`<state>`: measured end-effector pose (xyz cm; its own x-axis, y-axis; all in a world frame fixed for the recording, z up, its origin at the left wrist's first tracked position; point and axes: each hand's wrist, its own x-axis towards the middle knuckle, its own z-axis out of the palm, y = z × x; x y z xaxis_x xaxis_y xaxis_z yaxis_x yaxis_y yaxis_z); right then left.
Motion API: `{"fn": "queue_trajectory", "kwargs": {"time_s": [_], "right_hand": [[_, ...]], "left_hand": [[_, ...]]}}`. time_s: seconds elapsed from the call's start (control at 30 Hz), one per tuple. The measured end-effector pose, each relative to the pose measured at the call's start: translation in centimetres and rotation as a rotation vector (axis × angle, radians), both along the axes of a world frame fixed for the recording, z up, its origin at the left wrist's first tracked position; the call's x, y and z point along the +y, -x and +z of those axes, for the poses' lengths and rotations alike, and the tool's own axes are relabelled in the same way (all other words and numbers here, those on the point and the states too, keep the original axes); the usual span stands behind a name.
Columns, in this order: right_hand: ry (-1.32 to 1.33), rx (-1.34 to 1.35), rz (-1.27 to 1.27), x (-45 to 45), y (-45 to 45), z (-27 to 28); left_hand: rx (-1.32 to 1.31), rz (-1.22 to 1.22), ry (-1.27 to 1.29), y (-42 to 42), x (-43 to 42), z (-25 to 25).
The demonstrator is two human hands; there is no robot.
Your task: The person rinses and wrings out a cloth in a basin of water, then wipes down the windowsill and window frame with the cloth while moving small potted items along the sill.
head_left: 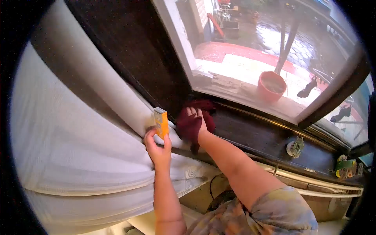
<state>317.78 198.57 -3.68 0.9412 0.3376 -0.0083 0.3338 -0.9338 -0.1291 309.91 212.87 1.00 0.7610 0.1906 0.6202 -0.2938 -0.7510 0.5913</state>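
Two bare hands are up by the window, and from where I stand each has its own thing. The left hand has its thumb and fingers closed around a small, narrow orange box with a greyish side, holding it nearly upright, with its top end clear of the fingers, in front of the long white fabric curtain. The right hand is on a bunched dark red cloth at the corner where the dark wooden sill meets the dark panel beside the window; its fingertips show against the cloth, but I cannot tell how firmly they grip it (the folds hide a good part of the hand). The box and the cloth are apart, with the box nearer the curtain. Further along the sill, well apart from both hands, sits a small green plant in a whitish round pot, and beyond that a green, yellow and red ornament, too small for me to make out properly. Through the glass pane a reddish round planter shows outside, near a thin trunk
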Motion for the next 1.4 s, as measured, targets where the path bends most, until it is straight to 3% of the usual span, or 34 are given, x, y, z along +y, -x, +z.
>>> {"fn": "queue_trajectory", "kwargs": {"time_s": [0.07, 0.13, 0.17, 0.33, 0.37, 0.4, 0.53, 0.57, 0.6, 0.67, 0.73, 0.77, 0.8, 0.87, 0.9, 1.03, 1.07, 1.23, 1.27, 1.33, 1.4], "right_hand": [[-0.011, -0.095, 0.061, -0.9, 1.2, -1.5], [-0.074, -0.262, -0.038, -2.4, 2.8, -2.3], [-0.025, -0.105, -0.010, -3.7, 3.5, -2.7], [0.267, -0.125, 0.032, -10.6, 9.1, -2.6], [0.108, -0.035, 0.026, -12.2, 10.2, -2.4], [0.109, -0.119, 0.003, -13.4, 11.8, -2.4], [-0.027, -0.159, -0.085, -18.2, 15.8, -2.5], [-0.205, -0.130, -0.139, -19.3, 17.1, -1.5], [-0.086, -0.114, -0.142, -20.0, 17.6, -2.3], [-0.244, 0.020, -0.262, -20.3, 18.7, 1.0], [-0.147, -0.039, -0.230, -20.6, 18.6, -1.5], [-0.052, -0.100, -0.195, -20.8, 18.5, -2.7], [-0.054, -0.102, -0.196, -20.3, 18.4, -2.2], [0.199, 0.051, -0.274, -18.8, 17.8, -0.9], [0.164, 0.157, -0.253, -18.2, 17.3, -0.1], [0.184, -0.132, -0.160, -14.8, 14.3, -3.2], [0.289, -0.070, -0.149, -13.5, 13.3, -3.4], [0.150, -0.049, -0.090, -7.4, 8.5, -2.7], [0.182, -0.008, -0.048, -6.5, 7.5, -2.3], [0.351, -0.182, -0.051, -4.5, 5.3, -4.2], [0.396, -0.071, -0.052, -3.2, 4.8, -2.4]], "left_hand": [[0.015, -0.018, -0.017, 0.2, -0.1, -0.1], [0.014, -0.032, -0.033, -0.1, -0.3, 0.0], [0.015, -0.022, -0.053, -0.2, -0.3, -0.1], [0.041, -0.014, -0.048, -1.3, -1.7, -0.5], [0.060, -0.027, -0.015, -1.7, -2.3, -0.6], [0.058, -0.031, -0.016, -2.2, -2.9, -0.7], [0.151, -0.005, -0.126, -3.5, -5.0, -0.9], [0.186, -0.003, -0.193, -3.9, -5.2, -1.0], [0.220, -0.002, -0.261, -4.2, -5.5, -1.1], [0.229, 0.016, -0.338, -4.7, -6.2, -1.0], [0.443, 0.087, -0.539, -5.1, -6.7, -0.7], [0.431, 0.097, -0.579, -5.4, -6.7, -1.0], [0.428, 0.098, -0.581, -5.7, -6.6, -1.3], [0.434, 0.110, -0.626, -6.4, -6.5, -1.7], [0.428, 0.111, -0.629, -6.7, -6.5, -1.8], [0.466, 0.176, -0.718, -7.4, -6.9, -2.2], [0.495, 0.187, -0.711, -7.6, -7.0, -2.4], [0.479, 0.183, -0.647, -9.2, -7.2, -3.1], [0.484, 0.191, -0.646, -9.3, -7.1, -3.3], [0.391, 0.162, -0.555, -9.3, -6.8, -3.3], [0.435, 0.142, -0.479, -9.0, -5.8, -3.3]]}}
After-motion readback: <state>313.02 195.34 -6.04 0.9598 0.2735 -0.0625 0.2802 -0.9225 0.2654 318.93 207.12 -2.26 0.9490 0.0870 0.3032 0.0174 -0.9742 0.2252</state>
